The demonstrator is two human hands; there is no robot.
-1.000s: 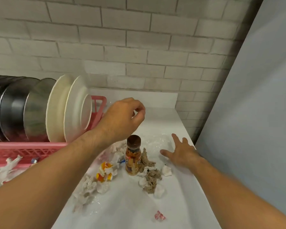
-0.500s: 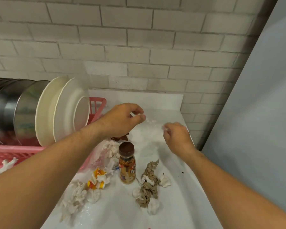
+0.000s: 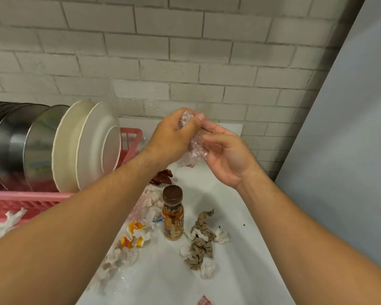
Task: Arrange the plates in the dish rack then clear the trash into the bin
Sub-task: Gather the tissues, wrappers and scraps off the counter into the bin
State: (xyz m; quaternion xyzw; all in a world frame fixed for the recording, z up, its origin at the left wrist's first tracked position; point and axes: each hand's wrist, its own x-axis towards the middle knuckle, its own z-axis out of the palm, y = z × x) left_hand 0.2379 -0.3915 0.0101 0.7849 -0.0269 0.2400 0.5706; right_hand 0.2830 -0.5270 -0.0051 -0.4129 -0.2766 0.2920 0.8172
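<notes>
A pink dish rack (image 3: 20, 201) at the left holds several steel plates (image 3: 13, 146) and two white plates (image 3: 90, 146) standing on edge. Above the white counter (image 3: 240, 271), my left hand (image 3: 174, 139) and my right hand (image 3: 227, 155) meet around a crumpled piece of clear plastic wrap (image 3: 194, 148). The left fingers pinch its top and the right palm cups it from the side. Below the hands lie a brown-capped bottle (image 3: 173, 213), crumpled brown paper (image 3: 201, 241), white tissues (image 3: 123, 256), a yellow-red wrapper (image 3: 133, 234) and a dark red wrapper (image 3: 163, 177).
A grey panel (image 3: 343, 150) borders the counter on the right and a brick wall (image 3: 185, 62) stands behind it. A twisted white tissue (image 3: 7, 223) lies in front of the rack. A small red scrap (image 3: 204, 301) sits at the near edge. No bin is in view.
Both hands rose from the counter and came together. They gathered the clear plastic wrap off the surface and now hold it bunched between them above the bottle.
</notes>
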